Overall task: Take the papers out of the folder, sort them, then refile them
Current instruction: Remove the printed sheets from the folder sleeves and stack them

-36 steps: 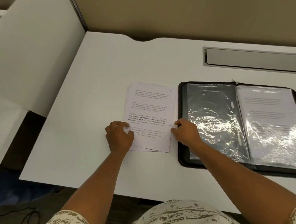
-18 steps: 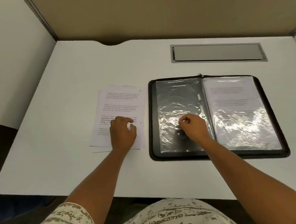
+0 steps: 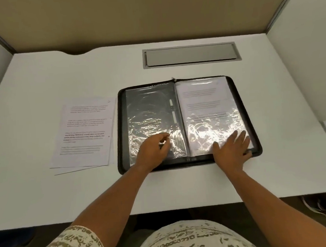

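On the smooth white desk [image 3: 47, 187], a black zip-edged folder [image 3: 122, 125] is lying open flat, its rounded corners framing two pages of clear plastic sleeves. Its left sleeve [image 3: 148, 109] is showing only dark backing through crinkled, glossy film that is catching the light in wavy streaks. Its right sleeve [image 3: 207, 109] is holding a white printed sheet, the text lines blurred under the shine.

Just beside the folder's left edge, a loose stack of papers [image 3: 86, 131] is resting on the desk, rectangular white sheets slightly fanned so lower corners are peeking out at the near side; the top sheet is carrying four blocks of print.

The left hand [image 3: 153, 152] is resting on the near part of the left sleeve with fingers curled inward, thumb and fingertips seeming to be pinching the wrinkled film. The right hand [image 3: 232, 149] is lying flat on the near corner of the right sleeve, fingers straight and spread, pressing the plastic down.

A rectangular grey metal cable flap [image 3: 190, 54] is sitting flush in the desk beyond the folder, and beige partition panels [image 3: 151, 15] are walling the desk.
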Motion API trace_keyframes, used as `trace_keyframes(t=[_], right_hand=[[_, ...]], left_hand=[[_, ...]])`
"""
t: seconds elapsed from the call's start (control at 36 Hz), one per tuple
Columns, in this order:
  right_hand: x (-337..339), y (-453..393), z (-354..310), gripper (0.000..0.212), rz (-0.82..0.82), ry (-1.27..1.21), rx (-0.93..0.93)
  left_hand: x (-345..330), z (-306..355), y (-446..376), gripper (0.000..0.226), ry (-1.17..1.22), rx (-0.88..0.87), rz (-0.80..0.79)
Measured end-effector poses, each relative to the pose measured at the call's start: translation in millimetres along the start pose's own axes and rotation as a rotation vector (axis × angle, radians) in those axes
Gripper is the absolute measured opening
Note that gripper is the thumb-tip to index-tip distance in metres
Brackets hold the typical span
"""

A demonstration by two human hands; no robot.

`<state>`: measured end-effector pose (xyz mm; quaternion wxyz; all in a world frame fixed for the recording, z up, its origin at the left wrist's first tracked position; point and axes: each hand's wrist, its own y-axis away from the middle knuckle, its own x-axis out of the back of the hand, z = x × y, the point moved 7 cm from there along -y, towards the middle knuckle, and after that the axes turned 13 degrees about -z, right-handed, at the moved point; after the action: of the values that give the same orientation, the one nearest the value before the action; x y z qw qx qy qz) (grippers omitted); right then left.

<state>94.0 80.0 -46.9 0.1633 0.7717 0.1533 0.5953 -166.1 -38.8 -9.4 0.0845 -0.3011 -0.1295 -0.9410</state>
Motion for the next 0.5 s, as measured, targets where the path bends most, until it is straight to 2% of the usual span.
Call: trace_keyframes(t=[0.11, 0.25, 0.36, 0.5], right_hand=[[-3.0, -3.6, 17.4, 0.087, -0.061, 0.017, -0.019], [-3.0, -5.8, 11.8, 0.076, -0.087, 0.004, 0.118], [3.5, -1.2, -7.1, 0.068, -0.017, -0.041, 0.279], [5.5, 23.2, -44.0, 0.070, 0.023, -0.040, 0.511]], left_hand=[[-14.0, 5.2, -1.8, 0.016, -0.094, -0.005, -0.022], [-19.3, 3.9, 0.1, 0.018, -0.132, 0.012, 0.004], [-16.7, 1.1, -2.3, 0.019, -0.076, 0.050, 0.054], [-5.9, 13.4, -4.0, 0.011, 0.127, 0.080, 0.157]])
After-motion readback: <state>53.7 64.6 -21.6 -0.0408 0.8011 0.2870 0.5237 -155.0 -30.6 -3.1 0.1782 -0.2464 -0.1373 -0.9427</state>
